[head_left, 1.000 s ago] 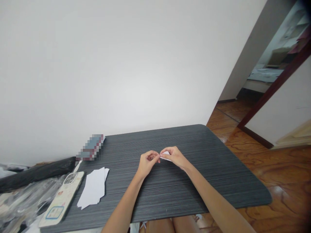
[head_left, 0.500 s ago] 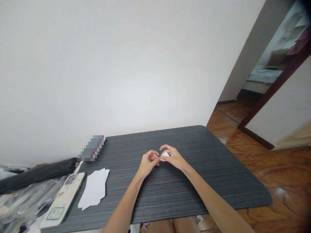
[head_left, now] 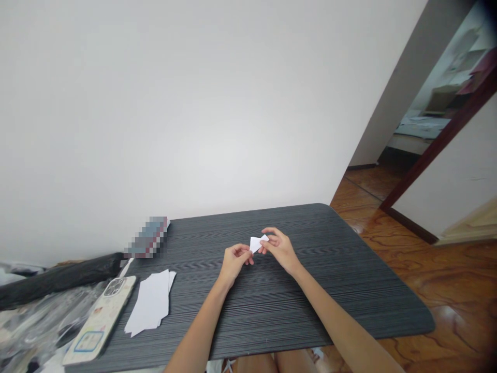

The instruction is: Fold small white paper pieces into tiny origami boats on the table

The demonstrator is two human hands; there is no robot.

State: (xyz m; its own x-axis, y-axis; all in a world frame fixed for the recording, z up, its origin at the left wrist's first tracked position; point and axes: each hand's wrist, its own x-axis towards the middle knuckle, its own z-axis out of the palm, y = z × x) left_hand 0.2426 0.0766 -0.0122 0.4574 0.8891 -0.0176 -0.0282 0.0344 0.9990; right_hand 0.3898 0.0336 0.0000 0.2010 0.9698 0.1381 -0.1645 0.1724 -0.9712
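Well right of the white sheets (head_left: pixel 151 303) on the desk (head_left: pixel 368 280), a small white paper (head_left: pixel 255 243) is being held. The left hand (head_left: pixel 234 262) is pinching one end, thumb against fingers; the right hand (head_left: pixel 282 252) is pinching the other, its upper finger standing apart.

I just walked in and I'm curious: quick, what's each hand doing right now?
Left hand: closed, pinching the small white paper at its left end.
Right hand: closed, holding the same paper near its right end.
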